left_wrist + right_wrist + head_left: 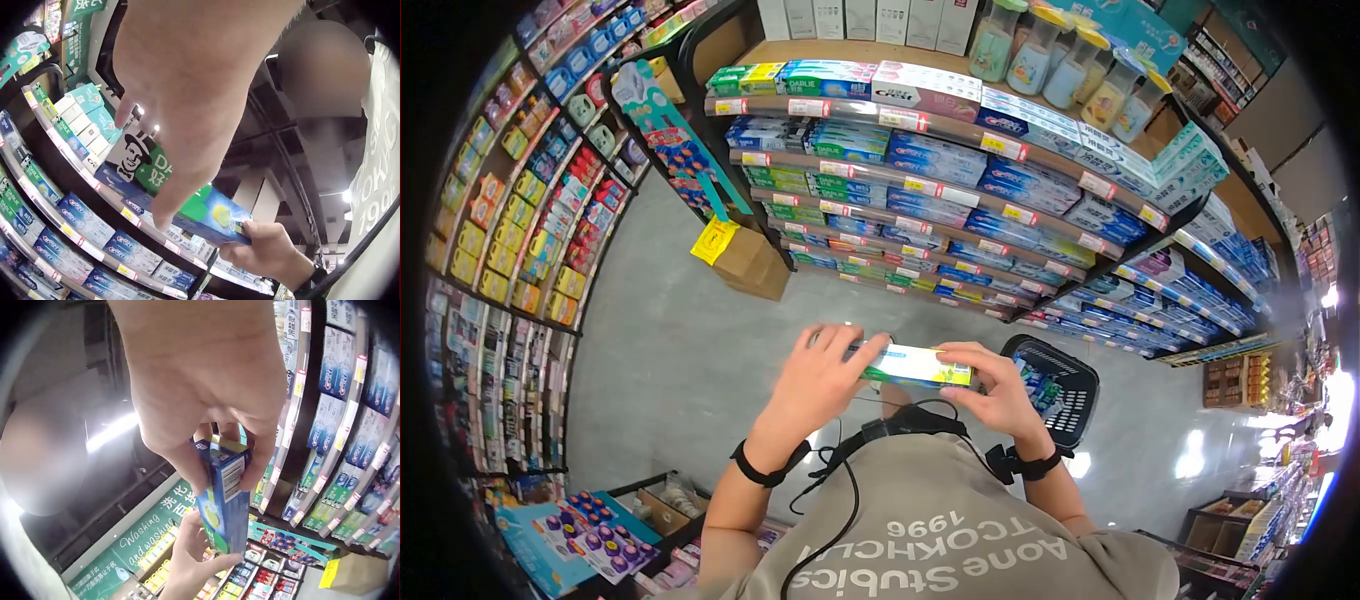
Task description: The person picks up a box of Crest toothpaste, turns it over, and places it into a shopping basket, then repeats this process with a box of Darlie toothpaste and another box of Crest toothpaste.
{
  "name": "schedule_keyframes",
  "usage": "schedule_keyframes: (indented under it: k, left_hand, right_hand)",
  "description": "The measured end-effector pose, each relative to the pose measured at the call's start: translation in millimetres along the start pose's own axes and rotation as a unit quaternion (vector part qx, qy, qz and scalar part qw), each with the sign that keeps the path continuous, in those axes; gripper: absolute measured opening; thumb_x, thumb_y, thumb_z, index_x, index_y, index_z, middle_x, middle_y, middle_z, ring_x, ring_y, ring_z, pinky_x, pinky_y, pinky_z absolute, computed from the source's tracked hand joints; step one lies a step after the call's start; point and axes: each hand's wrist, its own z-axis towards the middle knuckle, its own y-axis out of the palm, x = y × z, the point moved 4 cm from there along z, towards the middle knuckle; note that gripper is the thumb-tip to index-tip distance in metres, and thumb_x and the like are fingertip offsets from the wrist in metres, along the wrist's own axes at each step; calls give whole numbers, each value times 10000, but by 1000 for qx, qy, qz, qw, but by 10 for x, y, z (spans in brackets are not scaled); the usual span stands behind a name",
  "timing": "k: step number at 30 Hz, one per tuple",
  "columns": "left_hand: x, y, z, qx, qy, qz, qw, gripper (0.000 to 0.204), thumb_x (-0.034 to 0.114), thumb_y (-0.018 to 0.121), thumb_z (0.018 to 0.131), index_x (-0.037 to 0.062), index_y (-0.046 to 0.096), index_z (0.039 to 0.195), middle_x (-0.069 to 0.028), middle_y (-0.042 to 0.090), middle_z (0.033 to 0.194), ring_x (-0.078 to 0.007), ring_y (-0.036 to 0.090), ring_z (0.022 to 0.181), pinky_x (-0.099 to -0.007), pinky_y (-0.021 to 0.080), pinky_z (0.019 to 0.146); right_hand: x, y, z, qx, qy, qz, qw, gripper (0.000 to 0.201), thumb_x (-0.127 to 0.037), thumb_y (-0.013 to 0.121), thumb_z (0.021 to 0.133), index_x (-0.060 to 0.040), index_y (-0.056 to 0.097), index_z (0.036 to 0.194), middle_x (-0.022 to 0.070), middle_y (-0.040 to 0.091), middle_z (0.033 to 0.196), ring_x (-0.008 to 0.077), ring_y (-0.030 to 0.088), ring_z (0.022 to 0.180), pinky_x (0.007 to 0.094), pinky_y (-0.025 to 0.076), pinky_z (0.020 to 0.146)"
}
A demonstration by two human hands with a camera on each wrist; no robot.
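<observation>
A green, white and blue toothpaste box point(918, 365) is held level in front of the waist. My left hand point(822, 368) grips one end, its thumb along the near side and fingers over the far side. At the other end my right hand point(990, 385) pinches the box between thumb and fingers. The left wrist view shows the Darlie face logo on the toothpaste box point(215, 215), with a lemon picture near the right hand point(269, 250). A barcode label shows on the box point(230, 487) in the right wrist view, below the right hand's fingers.
Ahead stands a curved shelf point(940, 190) stacked with toothpaste boxes. A black shopping basket point(1080, 385) with several packages sits on the floor to the right. A brown carton point(750, 262) stands at the left end of the shelf. More stocked shelves point(510, 200) line the left side.
</observation>
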Motion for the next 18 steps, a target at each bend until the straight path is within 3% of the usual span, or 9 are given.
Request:
schedule_keyframes:
  k: [3, 6, 9, 13, 18]
  left_hand:
    - [-338, 184, 287, -108, -19, -18, 994, 611, 232, 855, 739, 118, 602, 1283, -73, 609, 1147, -288, 620, 1042, -419, 485, 833]
    - [-738, 365, 556, -119, -13, -129, 984, 532, 254, 849, 764, 120, 611, 1221, -63, 637, 1086, -281, 641, 988, -407, 494, 811]
    - [-1110, 485, 828, -137, -35, -134, 981, 465, 291, 847, 779, 96, 624, 1138, -89, 666, 1001, -304, 652, 941, -434, 509, 781]
    - [-1639, 574, 1243, -167, -63, -131, 975, 425, 283, 831, 794, 96, 615, 1109, -119, 671, 958, -333, 659, 918, -472, 519, 738]
    - [-2526, 752, 1760, -108, -8, -38, 993, 440, 241, 844, 764, 89, 617, 1109, -110, 652, 1008, -343, 626, 991, -458, 502, 796]
  right_hand:
    - [-8, -75, 425, -8, -33, -89, 995, 457, 17, 795, 787, -37, 700, 1231, 136, 687, 1292, 338, 637, 1154, 418, 513, 991]
    - [105, -112, 856, -44, -16, -87, 995, 438, 11, 775, 811, -52, 699, 1238, 113, 679, 1304, 317, 623, 1169, 410, 513, 987]
    - [368, -192, 1259, -46, -9, -91, 995, 433, -8, 777, 822, -58, 695, 1244, 111, 673, 1307, 326, 618, 1192, 399, 511, 998]
    - [588, -281, 1782, 10, -16, -80, 997, 459, -87, 795, 837, -69, 668, 1278, 120, 651, 1338, 338, 606, 1234, 400, 521, 1004]
    - [847, -533, 2238, 116, 14, -78, 990, 417, -116, 777, 870, -51, 664, 1266, 120, 650, 1334, 309, 628, 1199, 380, 542, 949]
